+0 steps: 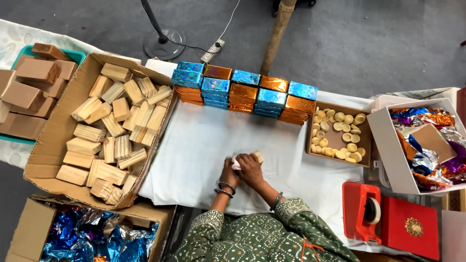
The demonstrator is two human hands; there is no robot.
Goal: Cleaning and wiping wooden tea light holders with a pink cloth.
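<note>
Wooden block (256, 156) lay on the white cloth (204, 140) near the table's middle, left hand (229, 172) and right hand (250, 170) both closed around it, steadying it for wrapping work

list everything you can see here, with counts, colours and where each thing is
plain wooden blocks: many, pale wood, in open cardboard box at left
brown blocks: several, in teal tray far left
foil-wrapped blocks: stacked row, blue and orange, back of white cloth
small round cream pieces: many, in shallow brown box at right
crumpled foil sheets: mixed colours, in white box far right
blue foil: heap, in cardboard box bottom left
red tape dispenser: one, lower right
red flat box: one, beside the dispenser
left hand, right hand: together on a small wooden block, mid-cloth
</note>
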